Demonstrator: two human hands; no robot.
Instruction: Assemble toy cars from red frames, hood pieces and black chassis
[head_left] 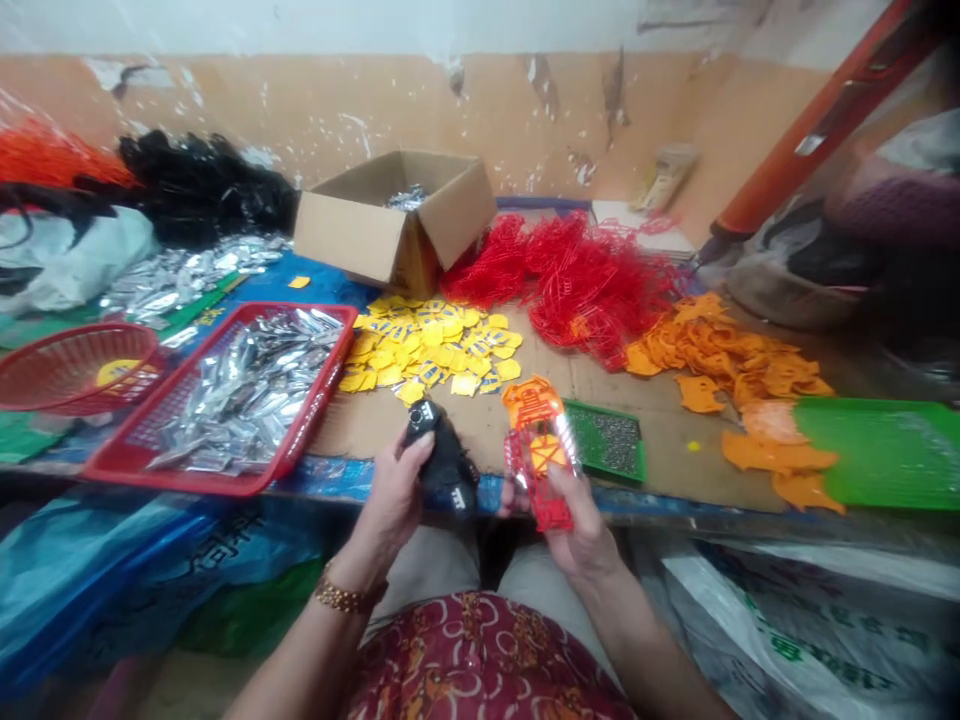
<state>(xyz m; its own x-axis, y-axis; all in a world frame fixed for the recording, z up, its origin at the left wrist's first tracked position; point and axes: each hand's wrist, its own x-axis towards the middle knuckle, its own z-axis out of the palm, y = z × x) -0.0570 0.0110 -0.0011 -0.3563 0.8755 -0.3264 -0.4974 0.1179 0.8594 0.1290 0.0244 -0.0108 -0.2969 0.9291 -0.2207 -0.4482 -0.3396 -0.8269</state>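
Note:
Above the table's front edge, my left hand (395,490) grips a black plastic toy car part (444,455) with small white markings, thumb on top. To its right, my right hand (583,522) is closed on a toy car body (541,430) with orange, red and clear plastic pieces stacked together. The two parts are apart from each other. Just beyond them lies a heap of yellow pieces (435,345). A green tray of small metal bits (606,438), likely screws, is beside the body in my right hand, which hides its left end.
Silvery pieces fill a red basket (259,490) at left, near a round red basket (45,400). Behind stand a cardboard box (352,235) and a tangled red plastic pile (577,270). Orange pieces (727,350) and a green tray (885,450) lie right. An orange-handled tool (810,120) slants overhead.

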